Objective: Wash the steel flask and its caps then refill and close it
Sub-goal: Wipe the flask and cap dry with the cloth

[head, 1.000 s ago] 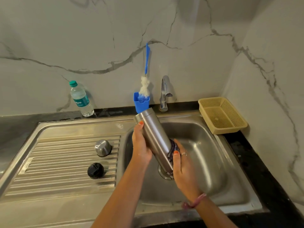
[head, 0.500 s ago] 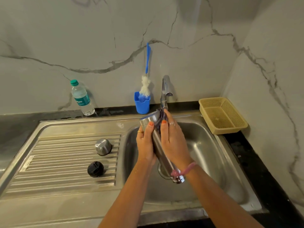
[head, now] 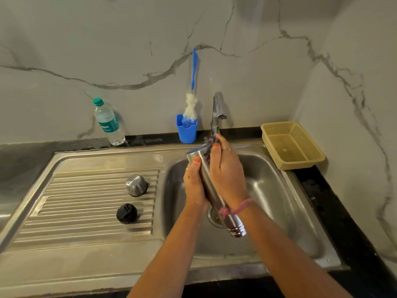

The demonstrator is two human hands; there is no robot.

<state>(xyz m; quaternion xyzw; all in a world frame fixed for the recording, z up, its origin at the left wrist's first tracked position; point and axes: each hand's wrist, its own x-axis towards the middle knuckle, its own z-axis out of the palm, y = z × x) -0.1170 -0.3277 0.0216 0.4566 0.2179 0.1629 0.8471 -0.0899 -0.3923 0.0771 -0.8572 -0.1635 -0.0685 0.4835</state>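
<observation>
The steel flask (head: 233,224) is held slanted over the sink basin (head: 277,190), its flat base up by the tap and its threaded mouth pointing down toward me. My left hand (head: 194,186) grips the flask body from the left. My right hand (head: 227,175) wraps over the upper part and presses a dark blue scrubber (head: 207,144) against the flask near its base. The steel cap (head: 136,185) and the black inner cap (head: 126,213) lie on the ribbed drainboard to the left.
A chrome tap (head: 217,110) stands behind the basin. A blue cup (head: 186,132) holding a bottle brush (head: 192,97) is left of the tap. A plastic water bottle (head: 108,122) stands at the back left. A yellow mesh basket (head: 292,145) sits at the right.
My right hand slid the scrubber from the flask's lower end up to its base end near the tap. The flask stayed slanted in my left hand, shifting slightly right.
</observation>
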